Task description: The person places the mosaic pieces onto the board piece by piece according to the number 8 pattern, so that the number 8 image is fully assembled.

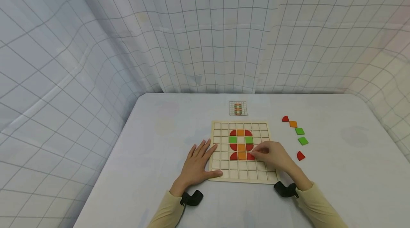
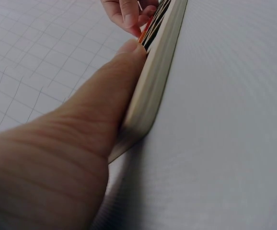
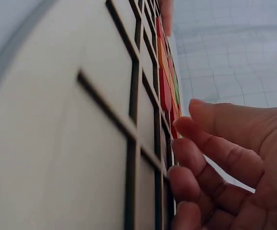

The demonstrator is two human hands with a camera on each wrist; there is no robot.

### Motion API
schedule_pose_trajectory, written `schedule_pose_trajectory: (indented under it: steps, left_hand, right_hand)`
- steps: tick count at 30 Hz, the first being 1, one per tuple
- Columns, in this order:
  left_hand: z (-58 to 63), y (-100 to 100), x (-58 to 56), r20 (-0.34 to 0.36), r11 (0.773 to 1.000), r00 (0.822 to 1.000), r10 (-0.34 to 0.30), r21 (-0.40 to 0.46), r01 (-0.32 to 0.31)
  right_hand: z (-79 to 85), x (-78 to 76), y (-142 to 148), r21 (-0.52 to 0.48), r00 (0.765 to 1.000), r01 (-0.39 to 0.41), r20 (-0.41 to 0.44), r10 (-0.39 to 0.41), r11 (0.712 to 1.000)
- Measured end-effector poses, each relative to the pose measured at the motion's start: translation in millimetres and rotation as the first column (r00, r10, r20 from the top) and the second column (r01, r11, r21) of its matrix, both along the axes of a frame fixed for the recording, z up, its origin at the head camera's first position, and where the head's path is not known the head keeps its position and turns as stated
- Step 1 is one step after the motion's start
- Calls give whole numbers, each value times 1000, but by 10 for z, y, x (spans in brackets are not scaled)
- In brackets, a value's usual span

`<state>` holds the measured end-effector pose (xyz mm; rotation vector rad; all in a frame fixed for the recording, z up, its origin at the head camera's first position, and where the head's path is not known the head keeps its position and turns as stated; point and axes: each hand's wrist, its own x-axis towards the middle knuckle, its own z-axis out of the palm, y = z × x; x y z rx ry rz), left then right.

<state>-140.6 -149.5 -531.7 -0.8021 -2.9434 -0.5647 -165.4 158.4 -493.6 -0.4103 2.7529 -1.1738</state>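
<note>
A wooden grid board (image 1: 221, 175) lies on the table with red quarter-round, orange square and green square tiles set in its cells. My left hand (image 1: 196, 167) rests spread over the board's left edge, thumb on its lower left corner; the left wrist view shows the thumb (image 2: 114, 76) along the rim. Over the right half of the board, my right hand (image 1: 272, 154) has bent fingers, their tips right at the red tile (image 1: 251, 157) at the right end of the lowest filled row. In the right wrist view, thumb and forefinger are apart, with no tile between them.
A small pattern card (image 1: 238, 108) lies behind the board. Right of the board, loose tiles form a curved line: a red quarter-round (image 1: 285, 118), an orange square (image 1: 293, 124), two green squares (image 1: 299, 131) and another red quarter-round (image 1: 300, 155). White gridded curtains (image 1: 217, 43) surround the table.
</note>
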Motion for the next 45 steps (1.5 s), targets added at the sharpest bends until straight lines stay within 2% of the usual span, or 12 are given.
schedule_pose_trajectory:
  steps: [4, 7, 10, 13, 16, 18, 22, 27, 40, 45]
  left_hand:
    - [0, 5, 5, 0, 1000, 1000, 1, -2, -1]
    - [-3, 3, 9, 0, 1000, 1000, 3, 1, -3]
    - [-6, -1, 12, 5, 1000, 1000, 5, 1, -5]
    - [-8, -5, 14, 13, 1000, 1000, 7, 0, -7]
    - [-10, -8, 15, 21, 1000, 1000, 11, -2, -11]
    - [-14, -10, 15, 26, 1000, 1000, 14, -4, -14]
    - [-18, -9, 14, 30, 1000, 999, 16, -6, -16]
    - [-14, -6, 15, 25, 1000, 1000, 13, -5, -13]
    - [-9, 0, -9, 23, 1000, 1000, 12, -5, -12]
    - [-13, 0, -9, 21, 1000, 1000, 12, -6, -12]
  right_hand:
    - [13, -4, 176, -20, 996, 46, -75, -47, 999]
    - [53, -10, 333, -37, 984, 116, -135, -120, 993]
    - [82, -17, 505, -18, 957, 205, -208, -204, 979]
    - [88, -17, 681, 23, 918, 309, -270, -291, 951]
    - [97, 1, 844, 61, 895, 382, -274, -353, 922]
    - [104, 17, 936, 96, 888, 413, -262, -377, 906]
    - [117, 52, 1061, 170, 892, 437, -209, -401, 883]
    - [105, 65, 1141, 213, 900, 430, -173, -399, 877]
    - [63, 63, 1165, 197, 886, 455, -193, -421, 868]
    - [61, 42, 1159, 197, 887, 456, -176, -426, 868]
